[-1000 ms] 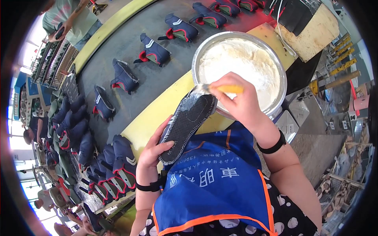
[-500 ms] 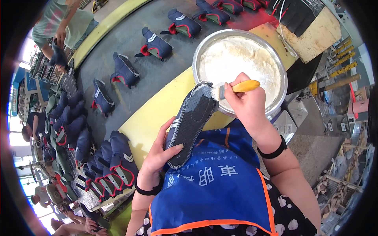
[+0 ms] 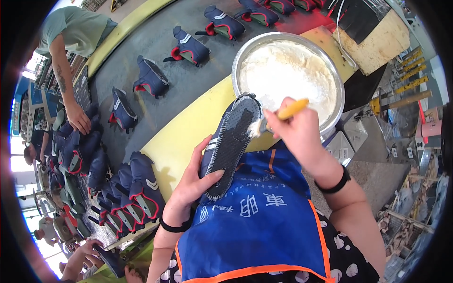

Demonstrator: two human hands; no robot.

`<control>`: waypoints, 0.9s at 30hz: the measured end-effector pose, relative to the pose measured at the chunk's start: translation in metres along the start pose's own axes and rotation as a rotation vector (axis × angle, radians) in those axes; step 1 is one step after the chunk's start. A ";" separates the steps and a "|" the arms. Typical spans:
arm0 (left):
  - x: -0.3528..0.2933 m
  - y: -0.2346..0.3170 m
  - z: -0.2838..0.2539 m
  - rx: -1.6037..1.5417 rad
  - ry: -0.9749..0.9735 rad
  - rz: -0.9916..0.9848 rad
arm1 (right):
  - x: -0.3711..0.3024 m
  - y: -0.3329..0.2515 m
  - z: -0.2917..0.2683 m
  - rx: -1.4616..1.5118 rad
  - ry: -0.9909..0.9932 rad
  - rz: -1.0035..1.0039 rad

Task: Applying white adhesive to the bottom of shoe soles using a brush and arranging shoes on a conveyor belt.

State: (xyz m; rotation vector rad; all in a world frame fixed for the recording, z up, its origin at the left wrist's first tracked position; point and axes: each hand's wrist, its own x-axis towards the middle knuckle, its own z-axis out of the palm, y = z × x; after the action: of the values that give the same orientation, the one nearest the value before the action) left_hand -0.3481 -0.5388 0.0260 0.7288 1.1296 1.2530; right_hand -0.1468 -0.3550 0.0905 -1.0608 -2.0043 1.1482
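Observation:
My left hand (image 3: 192,183) grips a navy shoe upper (image 3: 231,137), thumb on its heel end. Its black, stitched-edge underside faces up, and the toe end points away from me. Grey, wet-looking coating covers the toe area and runs down the edge. In my right hand (image 3: 304,139) is a brush (image 3: 293,109) with a yellow handle. Its whitish bristles are at the right edge of the underside, near mid-length; slight blur hides whether they touch. Just beyond stands a metal basin (image 3: 239,53) of white paste (image 3: 283,75).
Navy shoe uppers with red trim (image 3: 188,49) stand spaced along the grey belt (image 3: 155,118), which has a yellow edge (image 3: 165,146). More uppers crowd together (image 3: 141,184) at left. A co-worker's hand (image 3: 79,119) rests among them. A stained board (image 3: 377,42) lies beyond the basin.
The brush has moved from the toe tip down along the right edge of the underside. The co-worker at far left has reached down to the crowded uppers. The belt's shoes have shifted slightly.

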 end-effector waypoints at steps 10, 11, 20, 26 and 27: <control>0.004 0.009 -0.013 -0.060 -0.041 -0.025 | 0.095 0.006 0.000 -0.324 -0.237 -0.372; 0.007 0.010 -0.017 -0.038 -0.046 -0.004 | 0.096 0.005 0.003 -0.285 -0.262 -0.461; 0.020 0.000 -0.067 -0.525 0.085 -0.253 | 0.106 -0.017 0.046 -0.058 -0.504 -0.755; 0.029 -0.004 -0.088 -0.564 -0.025 -0.318 | 0.122 -0.031 0.040 0.102 -0.577 -0.777; 0.030 -0.004 -0.090 -0.567 -0.058 -0.314 | 0.124 -0.030 0.038 0.133 -0.660 -0.712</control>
State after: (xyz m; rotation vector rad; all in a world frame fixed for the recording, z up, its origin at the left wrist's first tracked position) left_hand -0.4325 -0.5242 -0.0144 0.1515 0.7471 1.1906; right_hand -0.2494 -0.2740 0.1123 0.1723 -2.4301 1.2738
